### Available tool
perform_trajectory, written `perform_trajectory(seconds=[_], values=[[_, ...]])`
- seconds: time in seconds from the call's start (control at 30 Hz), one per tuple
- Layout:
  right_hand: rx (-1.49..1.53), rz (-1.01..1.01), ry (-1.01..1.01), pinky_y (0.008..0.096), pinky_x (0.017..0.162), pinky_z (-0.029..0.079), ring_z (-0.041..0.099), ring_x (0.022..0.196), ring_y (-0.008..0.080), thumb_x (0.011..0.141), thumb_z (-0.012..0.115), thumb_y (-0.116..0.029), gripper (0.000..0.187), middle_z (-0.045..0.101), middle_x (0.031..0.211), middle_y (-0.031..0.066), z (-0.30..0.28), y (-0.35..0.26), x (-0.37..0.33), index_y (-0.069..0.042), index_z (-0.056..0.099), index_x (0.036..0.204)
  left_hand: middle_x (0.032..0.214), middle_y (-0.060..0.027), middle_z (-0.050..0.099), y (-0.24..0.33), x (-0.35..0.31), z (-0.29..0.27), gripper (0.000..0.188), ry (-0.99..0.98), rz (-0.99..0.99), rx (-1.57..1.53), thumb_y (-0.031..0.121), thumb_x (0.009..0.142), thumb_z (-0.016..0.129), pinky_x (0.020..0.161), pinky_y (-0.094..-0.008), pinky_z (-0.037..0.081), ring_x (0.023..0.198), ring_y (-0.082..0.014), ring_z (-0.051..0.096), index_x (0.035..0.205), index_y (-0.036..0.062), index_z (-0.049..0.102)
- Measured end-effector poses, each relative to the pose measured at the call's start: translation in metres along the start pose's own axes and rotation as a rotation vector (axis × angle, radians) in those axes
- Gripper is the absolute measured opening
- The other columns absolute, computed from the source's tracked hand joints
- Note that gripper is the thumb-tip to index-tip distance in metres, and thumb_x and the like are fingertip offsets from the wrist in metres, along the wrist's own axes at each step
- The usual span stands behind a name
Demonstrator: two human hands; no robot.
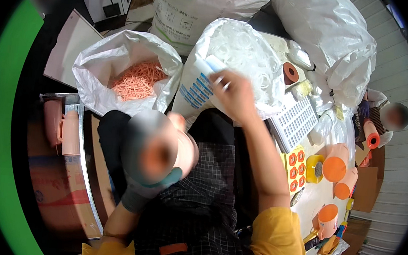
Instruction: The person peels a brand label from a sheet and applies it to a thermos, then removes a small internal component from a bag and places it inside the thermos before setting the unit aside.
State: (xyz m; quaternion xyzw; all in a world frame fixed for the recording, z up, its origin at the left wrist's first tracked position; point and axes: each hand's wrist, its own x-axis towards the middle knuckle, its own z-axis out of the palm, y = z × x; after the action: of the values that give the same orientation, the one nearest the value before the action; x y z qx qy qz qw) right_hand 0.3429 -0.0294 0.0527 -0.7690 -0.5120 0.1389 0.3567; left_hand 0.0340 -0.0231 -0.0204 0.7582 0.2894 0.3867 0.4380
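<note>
Seen from your head camera, you are seated, with a dark checked apron [196, 223] over your lap and yellow sleeves [281, 236] at both arms. Your left hand [159, 184], in a grey and teal glove, curls around a pink jug [187, 151] above your lap; a blurred patch hides some of the fingers and part of the jug. Your right hand [237, 95] reaches forward, fingers bent and drawn together on a small white piece [225, 85], too indistinct to identify. That hand is over the front edge of a white sack [195, 86] full of clear rings [243, 51]. To its left, an open white bag [95, 76] holds thin pink strips [138, 81]. On your right, more pink jugs [335, 163] stand or lie on a pale table [311, 198], near a yellow tape roll [314, 160].
</note>
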Motion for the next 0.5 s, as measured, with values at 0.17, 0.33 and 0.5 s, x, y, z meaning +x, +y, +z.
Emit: perform_trajectory(seconds=[0.17, 0.33, 0.5], values=[[-0.735, -0.203, 0.310, 0.0429, 0.079, 0.057, 0.068, 0.101, 0.0286, 0.085, 0.073, -0.009, 0.018, 0.072, 0.100, 0.0069, 0.008, 0.102, 0.085, -0.013, 0.079, 0.102, 0.128, -0.0171, 0.062, 0.038, 0.008, 0.015, 0.074, -0.082, 0.159, 0.098, 0.009, 0.066, 0.088, 0.103, -0.0456, 0.051, 0.117, -0.0357, 0.063, 0.133, -0.0007, 0.057], [-0.545, -0.321, 0.449, 0.0417, 0.076, 0.057, 0.068, 0.096, 0.0266, 0.088, 0.075, -0.012, 0.010, 0.072, 0.095, 0.0079, -0.010, 0.071, 0.059, -0.012, 0.078, 0.098, 0.126, -0.0174, 0.064, 0.063, 0.023, -0.004, 0.074, -0.122, 0.273, 0.154, 0.011, 0.065, 0.088, 0.099, -0.0486, 0.050, 0.114, -0.0373, 0.063, 0.132, -0.0015, 0.058], [0.142, -0.073, 0.082, 0.0312, 0.067, 0.051, 0.064, 0.073, 0.0175, 0.093, 0.075, -0.013, 0.013, 0.068, 0.082, 0.0082, -0.012, -0.011, -0.032, -0.003, 0.074, 0.102, 0.144, -0.0226, 0.052, 0.022, 0.019, 0.019, 0.119, -0.081, 0.245, 0.227, 0.035, 0.068, 0.100, 0.111, -0.0501, 0.044, 0.130, -0.0381, 0.054, 0.157, -0.0044, 0.030]])
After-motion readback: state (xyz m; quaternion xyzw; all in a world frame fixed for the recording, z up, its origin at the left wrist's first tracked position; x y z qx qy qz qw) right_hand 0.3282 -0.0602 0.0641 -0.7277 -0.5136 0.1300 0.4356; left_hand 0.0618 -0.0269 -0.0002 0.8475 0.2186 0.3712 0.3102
